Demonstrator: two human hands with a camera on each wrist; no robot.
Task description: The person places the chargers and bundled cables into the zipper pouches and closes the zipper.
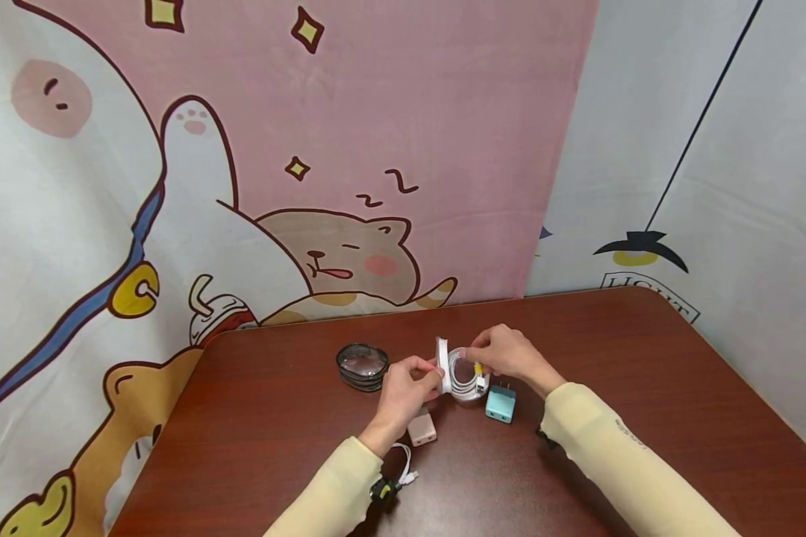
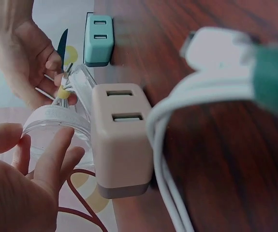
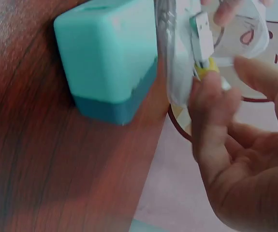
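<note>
My left hand [image 1: 403,394] pinches the white rim of a clear round case [image 1: 442,367], which stands opened on its edge. A coiled white USB cable [image 1: 460,385] lies against the clear half of the case. My right hand [image 1: 508,352] pinches this cable near its yellow tie [image 3: 208,67], beside the metal-tipped plug [image 3: 203,36]. Just below the right hand stands a teal two-port charger [image 1: 501,404]. Close to the left hand is a pink two-port charger [image 1: 422,429]. How much of the cable sits inside the case is hard to tell.
A second clear case with dark rims [image 1: 363,364] lies left of the left hand. Another white cable [image 2: 170,193] with a green band [image 2: 274,79] lies near the left wrist. The brown table [image 1: 645,358] meets a cartoon-printed cloth [image 1: 410,112] at its back edge.
</note>
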